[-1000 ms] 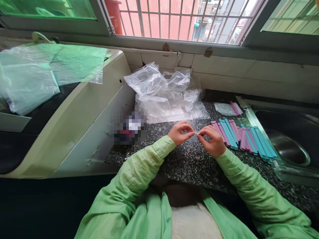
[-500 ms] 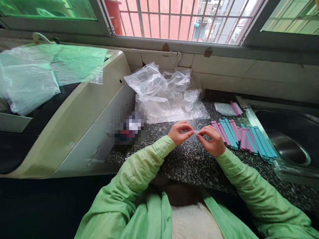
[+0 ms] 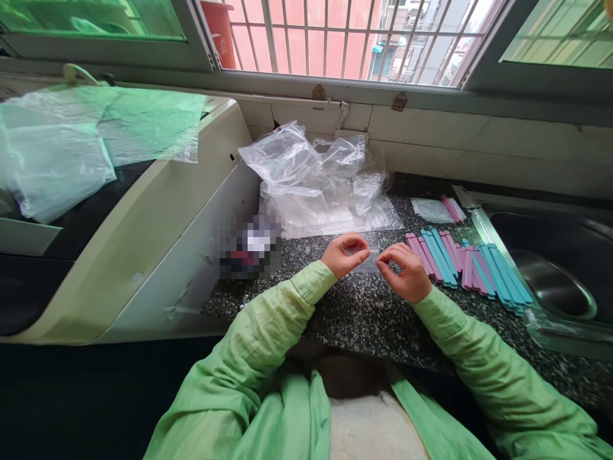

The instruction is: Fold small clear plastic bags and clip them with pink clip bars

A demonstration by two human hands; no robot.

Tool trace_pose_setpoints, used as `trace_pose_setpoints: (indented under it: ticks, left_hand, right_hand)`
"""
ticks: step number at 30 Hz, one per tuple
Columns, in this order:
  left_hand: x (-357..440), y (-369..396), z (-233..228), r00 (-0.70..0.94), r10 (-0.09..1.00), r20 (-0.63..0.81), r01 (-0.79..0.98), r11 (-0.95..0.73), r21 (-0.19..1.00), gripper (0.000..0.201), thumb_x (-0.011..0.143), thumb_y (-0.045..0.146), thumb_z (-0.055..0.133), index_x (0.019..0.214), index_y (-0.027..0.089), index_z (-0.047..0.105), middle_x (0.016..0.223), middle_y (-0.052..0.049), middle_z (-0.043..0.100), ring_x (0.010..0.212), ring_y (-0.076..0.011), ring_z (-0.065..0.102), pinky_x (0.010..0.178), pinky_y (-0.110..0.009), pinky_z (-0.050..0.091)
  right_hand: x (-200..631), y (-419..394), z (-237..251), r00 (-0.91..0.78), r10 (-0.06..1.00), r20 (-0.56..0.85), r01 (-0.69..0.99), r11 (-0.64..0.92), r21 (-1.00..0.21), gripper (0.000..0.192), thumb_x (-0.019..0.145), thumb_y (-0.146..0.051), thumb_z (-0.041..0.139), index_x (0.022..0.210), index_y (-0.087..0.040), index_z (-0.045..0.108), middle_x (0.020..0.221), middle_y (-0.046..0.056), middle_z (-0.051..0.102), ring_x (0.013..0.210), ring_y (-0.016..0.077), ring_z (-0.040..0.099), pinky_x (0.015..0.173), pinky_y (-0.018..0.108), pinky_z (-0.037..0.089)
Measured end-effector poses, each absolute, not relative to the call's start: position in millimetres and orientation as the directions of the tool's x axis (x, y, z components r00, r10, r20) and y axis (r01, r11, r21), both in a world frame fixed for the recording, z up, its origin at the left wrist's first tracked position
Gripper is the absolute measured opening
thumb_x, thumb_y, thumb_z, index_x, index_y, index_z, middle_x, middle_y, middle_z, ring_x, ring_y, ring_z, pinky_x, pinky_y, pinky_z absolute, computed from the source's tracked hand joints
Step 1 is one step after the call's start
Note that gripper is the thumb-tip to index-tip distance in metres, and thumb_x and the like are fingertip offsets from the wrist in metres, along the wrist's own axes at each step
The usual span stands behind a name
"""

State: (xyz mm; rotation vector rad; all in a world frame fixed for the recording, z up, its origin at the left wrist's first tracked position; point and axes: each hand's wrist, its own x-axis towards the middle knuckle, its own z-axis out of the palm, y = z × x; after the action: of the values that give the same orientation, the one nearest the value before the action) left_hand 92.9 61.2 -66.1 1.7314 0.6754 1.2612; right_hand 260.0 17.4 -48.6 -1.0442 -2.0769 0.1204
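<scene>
Centrally, a small clear bag (image 3: pixel 366 264) occupies the gap between the left hand (image 3: pixel 345 255) and the right hand (image 3: pixel 405 271), above or on a dark speckled counter (image 3: pixel 354 319); whether it touches the surface cannot be told. Its whitish upper edge runs roughly left to right, from one set of fingertips toward the other, and the film extends from that edge toward the person. The bag's full outline, and hence its long axis, is partly covered by the left hand, which overlaps it; the right fingertips reach its right end. Both hands are equally near. State of the hands: thumb and forefinger of the left curve into a narrow loop, their grip on the film not discernible; those of the right are drawn together and appear to pinch the bag's right end. Beyond the hands, a heap of larger clear bags (image 3: pixel 320 185) bounds the far side. Just beside the right hand, pink and blue strips (image 3: pixel 467 268) lie in slanting rows, limiting sideways travel, with the sink (image 3: pixel 488 230) farther right. On the left, a blurred object (image 3: pixel 251 248) stands near a pale appliance (image 3: pixel 215 179), well apart from the left hand. Speckled surface extends from the bag to the counter's near edge, giving room toward the body.
</scene>
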Motion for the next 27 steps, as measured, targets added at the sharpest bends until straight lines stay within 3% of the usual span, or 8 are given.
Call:
trace_pose_setpoints:
  ticks: [3,13,27]
  left_hand:
    - [92.6,61.4,-66.0,0.36,0.813,0.458,-0.063,-0.468,0.881,0.018,0.071,0.03,0.061,0.073,0.012,0.059,0.07,-0.002,0.058,0.065,-0.0089,0.052,0.063,-0.023,0.045]
    - [92.0,59.4,-63.1,0.355,0.786,0.506,-0.007,-0.539,0.842,0.02,0.073,0.029,0.06,0.062,0.012,0.058,0.061,-0.001,0.052,0.058,-0.0078,0.046,0.056,-0.022,0.04]
    - [90.7,61.0,-61.4,0.298,0.818,0.492,-0.069,-0.495,0.866,0.021,0.072,0.032,0.062,0.063,0.013,0.059,0.062,-0.001,0.053,0.059,-0.0082,0.047,0.056,-0.023,0.041]
  right_hand:
    - [259.8,17.2,-48.2,-0.362,0.706,0.608,0.64,0.663,-0.389,0.011,0.077,-0.015,0.053,0.068,-0.021,0.053,0.064,0.002,0.056,0.065,0.0157,0.049,0.062,0.032,0.042]
    - [259.1,16.7,-48.6,-0.361,0.712,0.602,0.641,0.658,-0.394,0.011,0.077,-0.016,0.053,0.068,-0.021,0.053,0.064,0.002,0.056,0.066,0.016,0.049,0.061,0.032,0.042]
    - [259.2,17.8,-51.2,-0.366,0.703,0.609,0.623,0.672,-0.401,0.007,0.076,-0.016,0.056,0.071,-0.02,0.054,0.066,0.002,0.058,0.066,0.016,0.05,0.063,0.031,0.042]
